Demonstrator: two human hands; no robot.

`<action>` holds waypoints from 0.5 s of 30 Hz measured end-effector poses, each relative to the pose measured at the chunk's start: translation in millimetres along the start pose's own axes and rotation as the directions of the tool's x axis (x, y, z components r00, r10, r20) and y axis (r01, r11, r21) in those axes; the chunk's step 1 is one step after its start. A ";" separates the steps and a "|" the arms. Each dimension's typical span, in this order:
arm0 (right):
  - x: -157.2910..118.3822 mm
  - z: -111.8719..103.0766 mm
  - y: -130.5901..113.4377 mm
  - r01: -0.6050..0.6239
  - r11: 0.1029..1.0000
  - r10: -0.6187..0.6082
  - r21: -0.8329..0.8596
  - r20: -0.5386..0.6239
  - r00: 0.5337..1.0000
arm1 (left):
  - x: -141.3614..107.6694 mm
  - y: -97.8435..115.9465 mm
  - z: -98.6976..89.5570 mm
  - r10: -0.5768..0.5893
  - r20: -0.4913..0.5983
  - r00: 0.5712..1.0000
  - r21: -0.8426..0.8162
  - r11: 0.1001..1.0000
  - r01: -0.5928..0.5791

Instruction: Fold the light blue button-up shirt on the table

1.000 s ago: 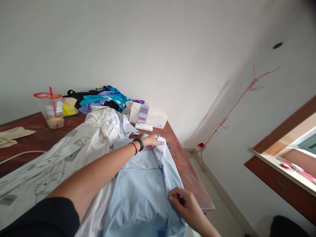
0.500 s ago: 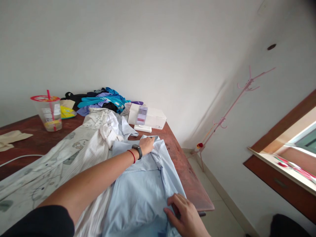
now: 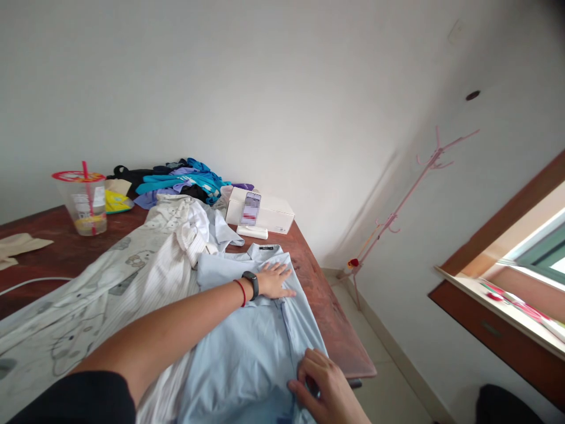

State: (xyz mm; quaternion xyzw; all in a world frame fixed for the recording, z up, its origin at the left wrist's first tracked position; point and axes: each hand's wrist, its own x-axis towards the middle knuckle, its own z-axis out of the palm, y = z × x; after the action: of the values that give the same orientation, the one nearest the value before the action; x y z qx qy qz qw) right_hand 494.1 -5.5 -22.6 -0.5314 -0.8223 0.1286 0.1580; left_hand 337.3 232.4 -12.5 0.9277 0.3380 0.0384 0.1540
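The table [image 3: 320, 300] is dark reddish brown, worn and streaked along its right side. Across its left lies a print garment [image 3: 136, 259], off-white with grey cartoon figures.

The shirt [image 3: 238, 347] lies on the right part of the table, collar end away from the person, its lower end running out of view. It is pale plain blue, spread fairly smooth over the body, with soft creases towards the bottom and a small darker blue patch at the lower edge of the view. A seam or fold line runs lengthwise down its right side, and the cloth beyond it forms a long strip tapering to the shoulder; whether that is a sleeve, I cannot tell. Its left edge meets a striped garment [image 3: 163, 282], white with fine lines.

The right hand [image 3: 324, 383] is at the shirt's right edge, fingers curled; whether they pinch the cloth cannot be made out. The left hand [image 3: 274, 281] lies palm down on the shirt below the collar, fingers spread apart, holding nothing.

The collar [image 3: 253, 253] stands up slightly in a rounded band, with a small dark label [image 3: 266, 248] inside.
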 end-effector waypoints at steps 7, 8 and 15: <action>10.6 -3.2 -8.4 -0.169 0.985 0.171 0.031 -0.039 0.985 | -2.5 -12.7 7.8 -0.036 -0.041 0.999 -0.086 0.996 0.033; 12.9 -3.8 -9.0 -0.193 0.980 0.195 0.050 -0.045 0.980 | -3.5 -11.6 8.9 -0.032 -0.065 0.997 -0.087 0.996 0.026; 19.2 27.0 -6.3 -0.022 0.992 -0.041 -0.128 -0.473 0.880 | -14.0 -6.6 12.2 -0.020 -0.165 0.986 -0.070 0.998 0.008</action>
State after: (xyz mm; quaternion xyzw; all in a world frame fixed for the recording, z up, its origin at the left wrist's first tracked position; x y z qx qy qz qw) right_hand 470.7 8.3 -42.6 -0.5516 -0.7678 -0.0599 0.3205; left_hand 324.6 225.1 -25.7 0.9130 0.3548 0.1260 0.1574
